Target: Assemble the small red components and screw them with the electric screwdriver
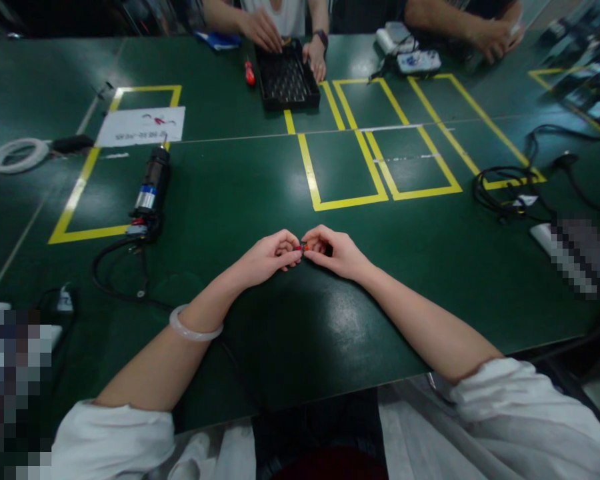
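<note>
My left hand (pixel 269 256) and my right hand (pixel 334 252) meet over the green table (pixel 290 320), fingertips pinched together on a tiny red and dark part (pixel 301 247) between them. Both hands have curled fingers and rest on the table. A pale bangle (pixel 194 328) circles my left wrist. What the small part is I cannot make out.
A black and blue cylindrical tool (pixel 151 190) with a cable lies to the left. Yellow tape rectangles (pixel 375 167) mark the table. Across it, another person's hands (pixel 263 30) work at a black tray (pixel 286 81) beside a red screwdriver (pixel 250 72). Black cables (pixel 505 190) lie right.
</note>
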The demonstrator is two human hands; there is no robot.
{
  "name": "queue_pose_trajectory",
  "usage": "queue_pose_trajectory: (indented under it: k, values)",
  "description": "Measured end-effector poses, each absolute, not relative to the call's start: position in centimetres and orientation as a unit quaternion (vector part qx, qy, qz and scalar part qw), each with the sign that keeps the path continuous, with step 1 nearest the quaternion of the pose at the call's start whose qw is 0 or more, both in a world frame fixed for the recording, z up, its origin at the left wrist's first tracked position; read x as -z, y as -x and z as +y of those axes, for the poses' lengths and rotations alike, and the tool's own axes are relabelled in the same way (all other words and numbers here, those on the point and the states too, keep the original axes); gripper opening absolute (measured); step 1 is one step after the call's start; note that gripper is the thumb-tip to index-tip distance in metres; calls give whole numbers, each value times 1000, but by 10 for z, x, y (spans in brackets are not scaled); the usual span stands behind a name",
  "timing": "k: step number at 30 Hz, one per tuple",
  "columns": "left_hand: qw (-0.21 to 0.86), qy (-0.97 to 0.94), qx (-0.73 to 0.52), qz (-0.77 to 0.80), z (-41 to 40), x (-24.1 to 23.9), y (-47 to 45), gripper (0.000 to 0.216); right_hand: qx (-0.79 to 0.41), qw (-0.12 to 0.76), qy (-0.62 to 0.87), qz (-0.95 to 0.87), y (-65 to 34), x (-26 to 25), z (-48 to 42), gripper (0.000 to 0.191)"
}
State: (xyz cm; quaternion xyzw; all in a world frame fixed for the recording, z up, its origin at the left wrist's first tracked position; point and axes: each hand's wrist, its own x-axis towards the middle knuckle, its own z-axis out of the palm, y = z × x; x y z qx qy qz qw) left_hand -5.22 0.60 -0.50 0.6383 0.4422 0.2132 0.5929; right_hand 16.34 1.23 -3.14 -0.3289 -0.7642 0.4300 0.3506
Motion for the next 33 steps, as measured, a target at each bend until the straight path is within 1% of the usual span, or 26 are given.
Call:
queue_pose_trajectory:
  k: [5,12,18,25,33]
  values:
    - [595,-632,-235,437,5,6,51,29,-429,340,341,-765,-164,28,12,13]
    - [602,-612,-245,451,5,6,52,34,-393,354,308,-791,-165,32,14,8]
    - [598,-617,-258,441,6,9,52,32,-405,344,333,-779,-164,33,15,19]
    - [597,-620,-271,431,6,10,52,32,-368,348,330,-797,-165,34,15,12]
    - [584,-628,-274,435,6,10,52,34,-386,341,332,-790,-164,31,14,11]
